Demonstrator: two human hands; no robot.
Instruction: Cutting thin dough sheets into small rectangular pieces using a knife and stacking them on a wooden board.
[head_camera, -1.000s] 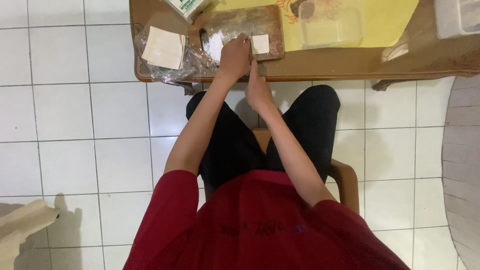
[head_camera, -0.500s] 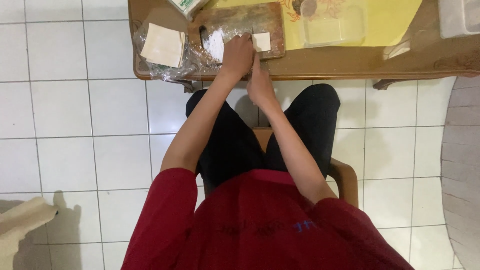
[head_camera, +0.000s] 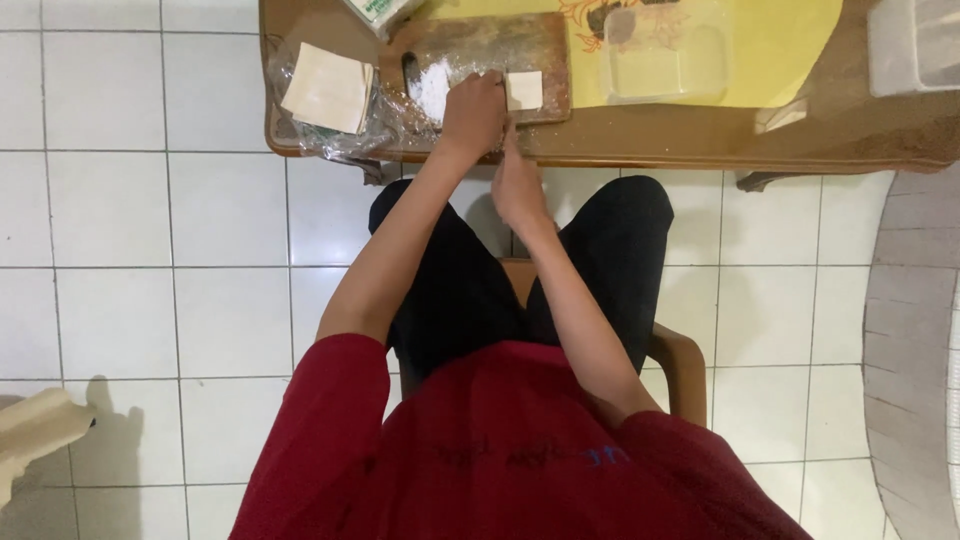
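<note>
Wooden cutting board on table edge | L hand curled on board by flour pile, contents unclear | R hand below edge, grip can't tell | one dough square on board, wrapper stack in plastic left, most undone.

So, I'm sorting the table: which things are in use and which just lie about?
In use: left hand, right hand, wooden board, white flour, small dough square.
Lying about: bagged wrapper stack, clear container, yellow mat.
</note>
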